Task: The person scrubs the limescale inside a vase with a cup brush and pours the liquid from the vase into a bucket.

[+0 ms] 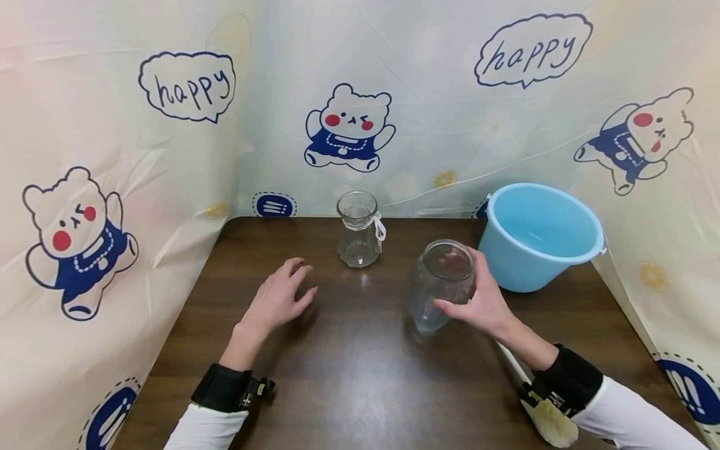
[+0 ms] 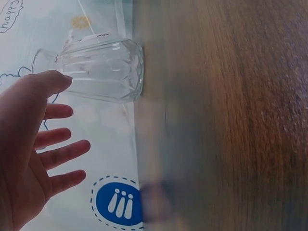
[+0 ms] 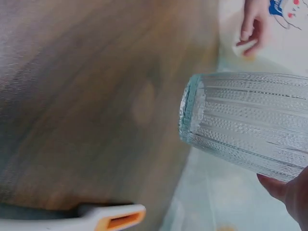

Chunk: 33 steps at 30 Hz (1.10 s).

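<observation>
My right hand (image 1: pixel 488 306) grips a clear glass vase (image 1: pixel 430 290) near its upper part, thumb on the near side and fingers behind. Seen from the right wrist, this vase (image 3: pixel 250 120) has ribbed, textured walls and a thick base close over the table. My left hand (image 1: pixel 274 299) hovers over the left of the table with its fingers spread and nothing in them. Beyond it stands a smaller clear glass vase (image 1: pixel 359 247) with a white ribbon tied at its neck. In the left wrist view, the thumb of the left hand (image 2: pixel 24 149) overlaps that vase (image 2: pixel 103 72).
A light blue bucket (image 1: pixel 517 269) stands at the back right, just beyond my right hand. Under my right forearm lies a brush (image 1: pixel 548 422) with a white handle; its handle end (image 3: pixel 120 219) has an orange-rimmed hole. Printed cloth (image 1: pixel 427 137) hangs around the brown table (image 1: pixel 349 375).
</observation>
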Tool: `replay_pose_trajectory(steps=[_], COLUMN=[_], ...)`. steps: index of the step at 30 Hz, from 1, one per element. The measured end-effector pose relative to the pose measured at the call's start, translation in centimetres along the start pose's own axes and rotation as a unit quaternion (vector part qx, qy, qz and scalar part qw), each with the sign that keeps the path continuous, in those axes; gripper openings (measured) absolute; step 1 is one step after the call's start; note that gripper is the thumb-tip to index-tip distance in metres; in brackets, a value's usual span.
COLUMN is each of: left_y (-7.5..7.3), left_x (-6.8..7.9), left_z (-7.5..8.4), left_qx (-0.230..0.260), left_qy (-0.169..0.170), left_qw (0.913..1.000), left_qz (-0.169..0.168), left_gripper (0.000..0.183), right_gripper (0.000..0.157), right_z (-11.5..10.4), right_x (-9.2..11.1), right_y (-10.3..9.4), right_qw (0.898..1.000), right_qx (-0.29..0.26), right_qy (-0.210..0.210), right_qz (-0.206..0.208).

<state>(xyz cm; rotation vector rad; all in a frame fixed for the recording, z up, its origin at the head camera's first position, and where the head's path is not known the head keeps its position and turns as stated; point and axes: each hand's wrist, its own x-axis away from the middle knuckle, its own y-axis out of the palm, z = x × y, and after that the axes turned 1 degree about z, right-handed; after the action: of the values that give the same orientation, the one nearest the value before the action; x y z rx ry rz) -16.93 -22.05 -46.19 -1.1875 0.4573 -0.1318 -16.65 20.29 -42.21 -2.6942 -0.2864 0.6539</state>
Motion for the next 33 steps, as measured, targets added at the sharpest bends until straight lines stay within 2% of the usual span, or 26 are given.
replay_pose_trajectory(steps=[5,11,14,18,22,26,29,33], left_y=[0.1,0.2,0.1,0.2,0.2,0.1,-0.2,-0.2], left_x=[-0.2,-0.5,-0.6,-0.5,-0.5,-0.7,-0.9,-0.9], left_z=[0.1,0.2,0.3,0.3,0.1,-0.3,-0.4,-0.4], left_qx=[0.0,-0.005,-0.012,-0.018,-0.017,-0.024,-0.03,-0.036], left_qy=[0.009,-0.002,-0.005,-0.008,-0.01,-0.008,-0.006,-0.005], left_qw=[1.0,0.9999,0.9998,0.9997,0.9997,0.9995,0.9994,0.9989], left_qz=[-0.001,-0.013,-0.016,-0.013,-0.017,-0.016,-0.014,-0.03], left_gripper=[0.045,0.045,0.045,0.043,0.042,0.042,0.041,0.042], right_gripper=[0.098,0.103,0.1,0.095,0.097,0.102,0.103,0.101], right_z=[-1.5,-3.4,-4.7,-6.9,-8.8,-9.6,-9.4,-8.3], right_x=[-0.3,-0.9,-1.3,-1.8,-2.6,-3.5,-3.8,-4.1], right_y=[-1.6,-5.4,-8.0,-11.6,-14.8,-17.6,-19.2,-20.8], right_qw=[0.998,0.993,0.99,0.985,0.973,0.956,0.942,0.925], right_qx=[-0.051,-0.004,0.015,0.059,0.116,0.192,0.257,0.332], right_qy=[-0.007,-0.051,-0.047,-0.013,0.012,0.01,0.029,0.041], right_qz=[0.046,0.104,0.129,0.16,0.199,0.22,0.213,0.179])
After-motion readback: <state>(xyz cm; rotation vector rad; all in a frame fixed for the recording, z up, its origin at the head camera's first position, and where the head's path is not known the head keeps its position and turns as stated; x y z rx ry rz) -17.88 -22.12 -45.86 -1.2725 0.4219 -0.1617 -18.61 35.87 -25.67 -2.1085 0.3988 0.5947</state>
